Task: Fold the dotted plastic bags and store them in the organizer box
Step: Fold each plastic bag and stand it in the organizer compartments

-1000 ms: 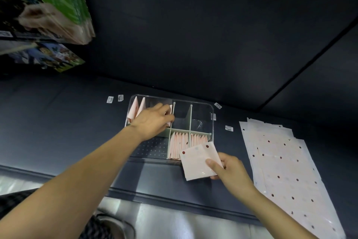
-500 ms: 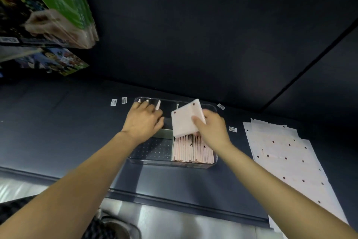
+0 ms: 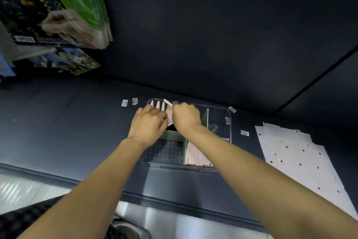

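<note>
Both of your hands meet over the far-left compartment of the clear plastic organizer box (image 3: 229, 122) with pale green dividers, which sits on the dark blue-grey tabletop (image 3: 58, 122). Your right hand (image 3: 186, 117) has its fingers curled around a folded pink-and-white plastic bag (image 3: 168, 112), whose upper edge pokes out above your knuckles while its lower part dips into that compartment. Your left hand (image 3: 148, 124) lies just beside it, fingers loosely spread and pressed against the row of folded bags (image 3: 157, 104) already standing upright at the box's far-left corner; whether it pinches any of them cannot be told.

In the box's near-right compartment, a packed row of folded pink bags (image 3: 195, 154) stands on edge, partly hidden by your right forearm. The near-left compartment shows only its dotted floor. To the right of the box, well apart from it, lies a flat stack of unfolded white dotted plastic bags (image 3: 302, 161). Small white labels (image 3: 124, 102) lie on the tabletop around the box's far side. Colourful printed packages (image 3: 58, 12) hang well to the box's far left.
</note>
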Demonstrator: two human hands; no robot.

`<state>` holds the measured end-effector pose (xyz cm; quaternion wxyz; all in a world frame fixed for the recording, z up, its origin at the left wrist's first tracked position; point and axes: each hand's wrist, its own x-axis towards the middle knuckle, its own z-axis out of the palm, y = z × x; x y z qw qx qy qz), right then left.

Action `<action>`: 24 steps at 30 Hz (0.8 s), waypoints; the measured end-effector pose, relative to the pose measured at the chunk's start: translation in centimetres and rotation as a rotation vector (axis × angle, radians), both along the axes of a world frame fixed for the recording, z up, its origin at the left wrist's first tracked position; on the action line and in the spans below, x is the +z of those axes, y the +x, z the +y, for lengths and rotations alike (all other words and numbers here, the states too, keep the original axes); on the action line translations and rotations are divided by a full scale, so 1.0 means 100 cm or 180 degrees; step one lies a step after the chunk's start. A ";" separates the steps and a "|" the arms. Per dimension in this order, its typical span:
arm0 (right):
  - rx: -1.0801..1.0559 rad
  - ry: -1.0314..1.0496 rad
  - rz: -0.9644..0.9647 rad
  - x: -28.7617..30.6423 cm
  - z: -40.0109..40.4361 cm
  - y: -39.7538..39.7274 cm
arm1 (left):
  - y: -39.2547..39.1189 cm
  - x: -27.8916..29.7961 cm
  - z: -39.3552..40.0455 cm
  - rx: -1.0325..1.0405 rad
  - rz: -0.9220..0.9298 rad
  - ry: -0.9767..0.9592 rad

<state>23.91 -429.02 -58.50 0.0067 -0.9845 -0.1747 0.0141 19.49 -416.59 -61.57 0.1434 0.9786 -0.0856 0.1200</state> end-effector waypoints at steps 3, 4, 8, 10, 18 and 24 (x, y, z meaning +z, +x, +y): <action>0.0144 -0.0090 -0.0033 0.011 -0.005 0.007 | -0.001 -0.001 0.002 0.0019 -0.0013 -0.0087; 0.0143 -0.0084 -0.0073 0.016 -0.009 0.010 | -0.002 -0.001 0.003 0.0025 -0.0023 -0.0152; 0.0177 -0.0174 -0.0183 0.028 -0.015 0.018 | -0.005 -0.001 0.004 0.0008 -0.0026 -0.0280; 0.0126 -0.0102 -0.0106 0.026 -0.011 0.015 | -0.005 -0.001 0.005 -0.0013 0.0006 -0.0342; -0.0752 0.1538 0.1086 -0.004 0.017 -0.008 | -0.008 0.003 0.010 0.0234 -0.0029 -0.0957; -0.0874 0.1797 0.1496 -0.013 0.019 -0.002 | -0.005 0.003 0.012 0.0364 -0.0081 -0.1071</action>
